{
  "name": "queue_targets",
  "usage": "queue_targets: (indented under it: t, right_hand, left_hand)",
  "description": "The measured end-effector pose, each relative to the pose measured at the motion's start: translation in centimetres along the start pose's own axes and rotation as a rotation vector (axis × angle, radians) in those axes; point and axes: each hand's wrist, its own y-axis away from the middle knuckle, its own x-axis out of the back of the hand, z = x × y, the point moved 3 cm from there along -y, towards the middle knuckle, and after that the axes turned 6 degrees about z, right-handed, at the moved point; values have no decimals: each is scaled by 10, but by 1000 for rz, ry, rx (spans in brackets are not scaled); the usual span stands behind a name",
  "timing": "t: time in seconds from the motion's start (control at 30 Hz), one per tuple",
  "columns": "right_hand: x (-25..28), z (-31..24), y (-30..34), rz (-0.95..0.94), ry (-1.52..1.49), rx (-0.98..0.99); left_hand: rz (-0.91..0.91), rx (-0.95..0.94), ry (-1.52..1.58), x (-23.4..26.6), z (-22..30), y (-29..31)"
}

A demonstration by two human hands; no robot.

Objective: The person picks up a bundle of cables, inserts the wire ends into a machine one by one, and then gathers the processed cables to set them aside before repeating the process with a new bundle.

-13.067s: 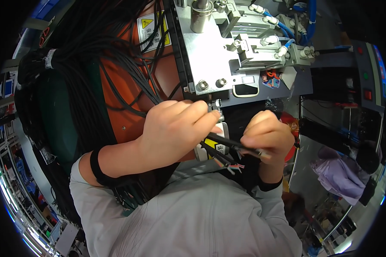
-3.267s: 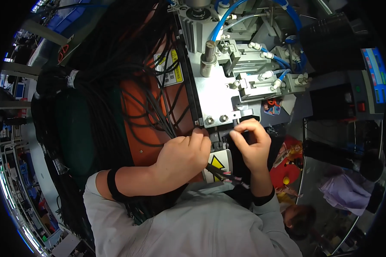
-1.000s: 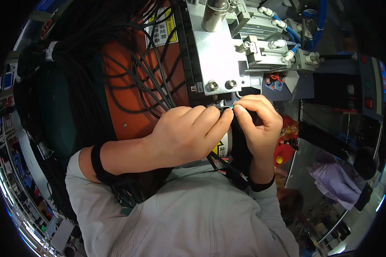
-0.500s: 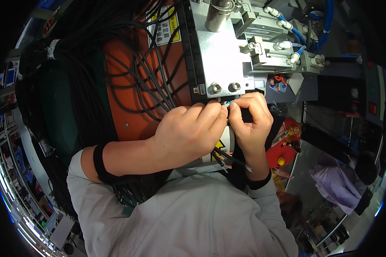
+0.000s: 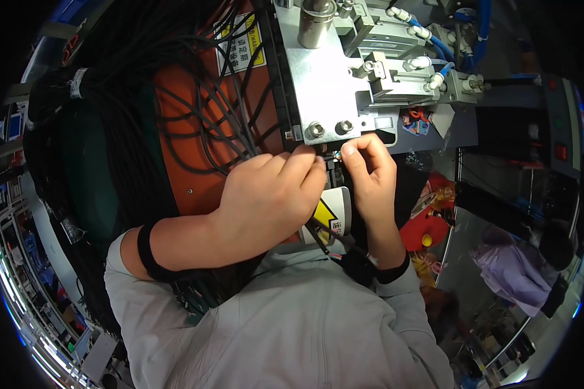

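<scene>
My left hand is closed, its thumb and fingers pinched on a thin black cable just below a metal block. My right hand faces it, thumb and index finger pressed together on fine coloured wires at the cable's end. How the wires sit between the fingertips is too small to make out. More black cable ends with bared coloured wires hang below my left hand. A white part with a yellow warning label lies between my wrists.
The silver metal block with bolts stands just beyond my fingers, joined to pneumatic cylinders with blue hoses. Many black cables spread over an orange machine cover at left. A red round object is at right.
My hands have come slightly apart and shifted a little left, uncovering the cable and more of the yellow label. The hanging cable ends have swung, and the whole view has shifted slightly.
</scene>
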Motion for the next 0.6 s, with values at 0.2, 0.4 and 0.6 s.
queue_targets:
  t: [0.2, 0.4, 0.6]
  right_hand:
    - [19, -17, -7, -229, -115, 406]
    - [41, -58, 4, -470, -330, 626]
    - [44, -37, 3, -18, -428, 346]
  left_hand:
    - [-106, 85, -89, -7, -7, 8]
    - [11, -25, 38, 3, -13, 0]
    - [581, -302, 209, 24, -5, -11]
